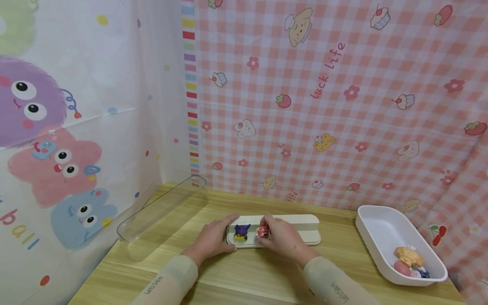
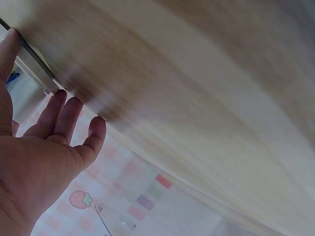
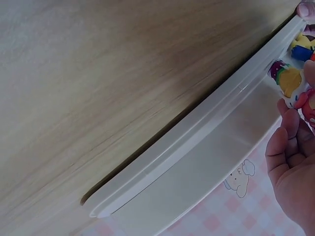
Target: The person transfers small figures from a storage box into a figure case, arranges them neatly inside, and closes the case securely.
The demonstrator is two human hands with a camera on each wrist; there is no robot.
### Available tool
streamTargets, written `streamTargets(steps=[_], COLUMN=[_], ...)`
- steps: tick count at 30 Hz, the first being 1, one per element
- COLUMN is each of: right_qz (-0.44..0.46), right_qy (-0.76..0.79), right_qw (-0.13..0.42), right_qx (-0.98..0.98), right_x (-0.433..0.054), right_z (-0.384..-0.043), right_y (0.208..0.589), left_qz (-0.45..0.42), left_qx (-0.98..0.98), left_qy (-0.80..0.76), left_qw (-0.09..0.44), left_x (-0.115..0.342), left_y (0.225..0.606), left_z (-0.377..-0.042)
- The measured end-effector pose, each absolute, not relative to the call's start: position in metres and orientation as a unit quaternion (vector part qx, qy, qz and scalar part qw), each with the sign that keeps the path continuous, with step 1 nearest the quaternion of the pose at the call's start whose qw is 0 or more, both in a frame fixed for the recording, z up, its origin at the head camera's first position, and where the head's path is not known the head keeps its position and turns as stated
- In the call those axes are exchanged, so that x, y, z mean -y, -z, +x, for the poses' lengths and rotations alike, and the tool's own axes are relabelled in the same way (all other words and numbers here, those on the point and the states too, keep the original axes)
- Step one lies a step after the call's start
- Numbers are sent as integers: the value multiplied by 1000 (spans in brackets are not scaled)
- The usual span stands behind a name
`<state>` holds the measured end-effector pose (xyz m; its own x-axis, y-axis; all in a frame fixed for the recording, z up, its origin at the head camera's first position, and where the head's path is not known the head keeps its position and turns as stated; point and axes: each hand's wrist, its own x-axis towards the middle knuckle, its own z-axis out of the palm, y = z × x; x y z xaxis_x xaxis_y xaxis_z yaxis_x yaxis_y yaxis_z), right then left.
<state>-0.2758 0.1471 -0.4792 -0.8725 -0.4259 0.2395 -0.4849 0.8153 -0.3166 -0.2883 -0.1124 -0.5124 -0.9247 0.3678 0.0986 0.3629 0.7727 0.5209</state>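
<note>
A long white two-level display stand sits on the wooden table. My left hand holds its left end, thumb at the front and fingers around the end and back. Beside that hand, a dark purple figurine with pointed ears and yellow at its base stands on the stand. My right hand pinches a small red-and-pink figurine over the lower level; its far side is hidden by the fingers. In the right wrist view, the figurine with yellow, white and purple parts is at the fingertips.
A clear plastic cover lies on the table at the left. A white tray at the right holds several figurines, among them an orange one and a pink one. Patterned cloth hangs behind the table.
</note>
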Motion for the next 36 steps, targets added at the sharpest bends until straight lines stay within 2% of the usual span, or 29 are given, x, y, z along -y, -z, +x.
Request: streamTargets(steps=[36], right_qz=[216], right_qy=[-235], right_qw=[60], right_qx=[946], right_x=[-138], right_z=[-280], right_y=[472], left_qz=[194], left_qx=[-941], left_qy=[-277], left_qw=[10], left_x=[113], left_y=[513], left_z=[-288])
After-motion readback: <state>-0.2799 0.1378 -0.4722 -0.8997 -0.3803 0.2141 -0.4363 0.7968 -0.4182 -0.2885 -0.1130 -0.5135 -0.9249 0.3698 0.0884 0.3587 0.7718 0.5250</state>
